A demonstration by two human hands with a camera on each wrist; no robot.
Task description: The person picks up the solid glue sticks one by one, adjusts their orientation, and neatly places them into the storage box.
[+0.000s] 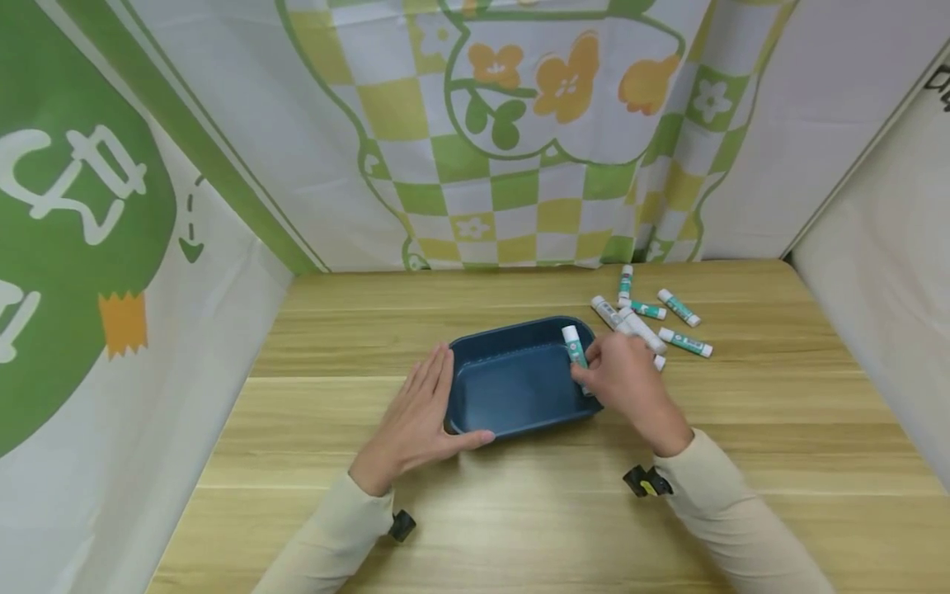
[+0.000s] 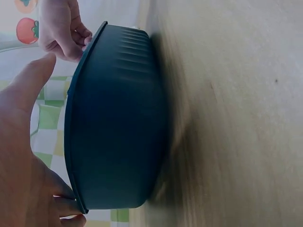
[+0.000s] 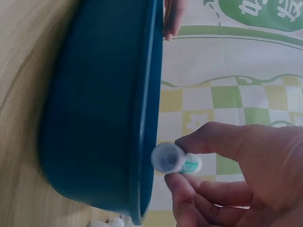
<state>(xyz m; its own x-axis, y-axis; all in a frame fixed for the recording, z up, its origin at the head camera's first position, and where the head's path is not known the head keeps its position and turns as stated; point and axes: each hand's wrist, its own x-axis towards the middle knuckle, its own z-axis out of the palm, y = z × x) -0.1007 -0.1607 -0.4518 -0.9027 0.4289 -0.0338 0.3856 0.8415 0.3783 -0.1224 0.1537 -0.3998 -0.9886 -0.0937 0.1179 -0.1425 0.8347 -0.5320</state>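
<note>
In the head view a dark blue rectangular bin (image 1: 505, 400) stands on the table, its inside bare where it shows. My left hand (image 1: 416, 421) lies against the bin's left end with straight fingers, the thumb stretched along the front rim. Over the right end, my right hand (image 1: 631, 384) pinches a glue stick (image 1: 575, 345) with a white cap and teal label between thumb and fingers. The right wrist view shows that glue stick (image 3: 191, 163) end-on beside the bin's rim (image 3: 142, 127). In the left wrist view the bin's outer wall (image 2: 113, 118) hides its inside.
Several more glue sticks (image 1: 679, 307) lie loosely heaped on the wooden table (image 1: 534, 511) behind and right of my right hand, which partly covers some. A patterned curtain (image 1: 512, 190) hangs at the table's back edge, with cloth walls at both sides.
</note>
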